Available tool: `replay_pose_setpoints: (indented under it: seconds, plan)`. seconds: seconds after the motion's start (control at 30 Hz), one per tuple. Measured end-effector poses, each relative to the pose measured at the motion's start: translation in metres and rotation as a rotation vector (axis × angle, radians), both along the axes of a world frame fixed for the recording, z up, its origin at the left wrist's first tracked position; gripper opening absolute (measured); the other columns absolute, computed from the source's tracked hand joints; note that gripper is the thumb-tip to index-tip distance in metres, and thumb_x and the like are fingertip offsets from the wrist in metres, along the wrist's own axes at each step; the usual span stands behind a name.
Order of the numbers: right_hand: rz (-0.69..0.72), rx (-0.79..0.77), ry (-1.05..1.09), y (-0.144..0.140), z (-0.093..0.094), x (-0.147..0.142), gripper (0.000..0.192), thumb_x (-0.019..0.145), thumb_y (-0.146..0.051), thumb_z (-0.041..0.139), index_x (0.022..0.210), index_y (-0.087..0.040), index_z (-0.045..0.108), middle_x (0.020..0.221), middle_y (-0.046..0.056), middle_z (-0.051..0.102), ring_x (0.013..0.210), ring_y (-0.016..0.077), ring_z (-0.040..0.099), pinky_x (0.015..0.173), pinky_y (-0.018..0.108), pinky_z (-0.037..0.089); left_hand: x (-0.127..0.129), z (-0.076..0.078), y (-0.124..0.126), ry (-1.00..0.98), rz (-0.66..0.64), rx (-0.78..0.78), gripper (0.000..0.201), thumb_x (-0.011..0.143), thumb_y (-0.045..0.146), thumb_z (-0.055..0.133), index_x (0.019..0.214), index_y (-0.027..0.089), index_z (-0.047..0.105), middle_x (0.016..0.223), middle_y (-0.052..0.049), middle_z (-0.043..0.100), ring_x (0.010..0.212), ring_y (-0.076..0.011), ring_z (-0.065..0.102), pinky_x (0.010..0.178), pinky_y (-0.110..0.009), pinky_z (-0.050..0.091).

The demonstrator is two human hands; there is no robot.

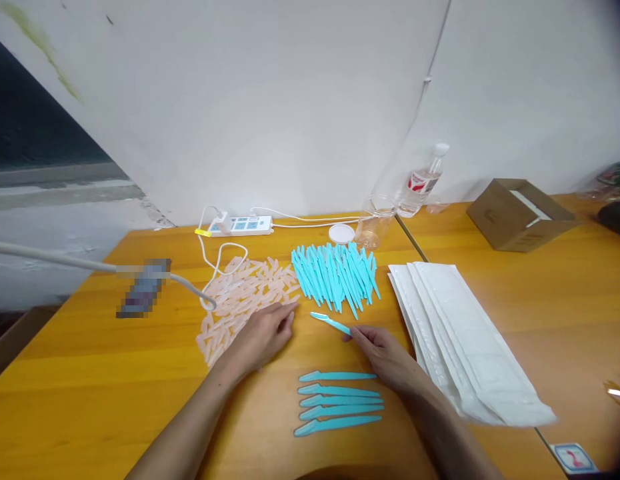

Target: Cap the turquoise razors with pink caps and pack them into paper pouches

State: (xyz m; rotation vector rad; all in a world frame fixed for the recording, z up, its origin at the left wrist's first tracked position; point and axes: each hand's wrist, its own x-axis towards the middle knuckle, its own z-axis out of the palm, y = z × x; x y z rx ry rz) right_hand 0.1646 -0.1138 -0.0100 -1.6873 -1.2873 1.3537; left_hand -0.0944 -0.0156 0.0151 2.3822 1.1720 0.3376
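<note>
My right hand [383, 350] pinches the handle end of a light-blue eyebrow razor [331, 323], whose pale blade end points left above the table. My left hand [265, 333] rests at the right edge of a pile of small translucent pink covers [250, 287]; its fingers are curled, and whatever they may hold is hidden. Behind the held razor lies a heap of similar blue razors [335, 273]. Nearer to me, several blue razors [340, 403] lie side by side in a row, blade ends to the left.
White padded mailers [470, 340] are stacked at the right. Along the wall stand a power strip [243, 226] with cables, a round white lid [341, 233], a clear jar [375, 223], a water bottle [423, 183] and an open cardboard box [515, 217]. A blurred phone [144, 290] lies left.
</note>
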Motion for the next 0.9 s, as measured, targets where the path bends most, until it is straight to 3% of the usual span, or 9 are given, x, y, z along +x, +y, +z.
replay_pose_setpoints:
  seconds: [0.13,0.2,0.27,0.43,0.6,0.77,0.9]
  plan:
    - [0.048,-0.016,0.009,0.001,0.001,0.000,0.056,0.091,-0.064,0.044,0.090,-0.015,0.071,0.056,-0.006,0.032,0.054,0.0112,0.025,0.050,0.024,0.020,-0.007,-0.011,-0.012,-0.290,0.200,-0.277,0.024,0.091,0.022,0.051,0.099,0.017,0.073,0.078,-0.003,0.072,0.069,-0.0162,0.066,0.064,-0.024,0.049]
    - [0.032,0.013,-0.016,0.000,-0.001,-0.003,0.054,0.093,-0.062,0.044,0.089,-0.016,0.071,0.055,-0.005,0.036,0.054,0.0117,0.029,0.050,0.024,0.022,-0.007,-0.014,-0.023,-0.320,0.278,-0.251,0.022,0.090,0.022,0.053,0.095,0.016,0.074,0.084,-0.005,0.075,0.074,-0.0173,0.068,0.068,-0.025,0.051]
    - [-0.026,0.068,-0.074,-0.003,-0.005,-0.011,0.052,0.095,-0.059,0.043,0.089,-0.016,0.072,0.058,-0.003,0.045,0.055,0.0131,0.036,0.052,0.025,0.026,-0.005,-0.016,-0.040,-0.307,0.263,-0.152,0.022,0.091,0.020,0.054,0.098,0.018,0.074,0.095,-0.006,0.076,0.084,-0.0183,0.069,0.077,-0.027,0.052]
    - [-0.306,0.245,-0.187,-0.019,-0.012,-0.037,0.052,0.099,-0.055,0.039,0.093,-0.015,0.071,0.066,0.002,0.058,0.062,0.0178,0.051,0.060,0.029,0.037,0.011,-0.016,-0.091,-0.349,0.009,-0.084,0.019,0.096,0.022,0.058,0.106,0.024,0.074,0.099,-0.004,0.074,0.090,-0.0165,0.067,0.080,-0.027,0.049]
    - [-0.523,0.316,-0.143,-0.029,-0.019,-0.050,0.049,0.100,-0.054,0.041,0.097,-0.014,0.070,0.061,-0.001,0.049,0.056,0.0146,0.043,0.055,0.027,0.034,0.037,-0.020,-0.120,-0.315,-0.218,0.002,0.010,0.089,0.033,0.073,0.095,0.026,0.073,0.088,0.000,0.071,0.085,-0.0179,0.061,0.080,-0.033,0.041]
    - [-0.679,0.290,0.158,-0.024,-0.021,-0.046,0.047,0.097,-0.058,0.048,0.100,-0.015,0.067,0.055,-0.008,0.031,0.049,0.0103,0.028,0.046,0.024,0.025,0.066,-0.026,-0.128,-0.259,-0.522,0.171,0.026,0.088,0.052,0.070,0.095,0.027,0.070,0.089,0.003,0.070,0.087,-0.0180,0.059,0.078,-0.036,0.034]
    - [-0.705,0.287,0.402,-0.018,-0.018,-0.034,0.045,0.093,-0.058,0.057,0.100,-0.015,0.066,0.052,-0.010,0.029,0.045,0.0079,0.024,0.042,0.021,0.022,0.089,-0.038,-0.135,-0.179,-0.628,0.340,0.019,0.091,0.040,0.069,0.084,0.022,0.069,0.077,0.002,0.066,0.078,-0.0180,0.056,0.067,-0.036,0.029]
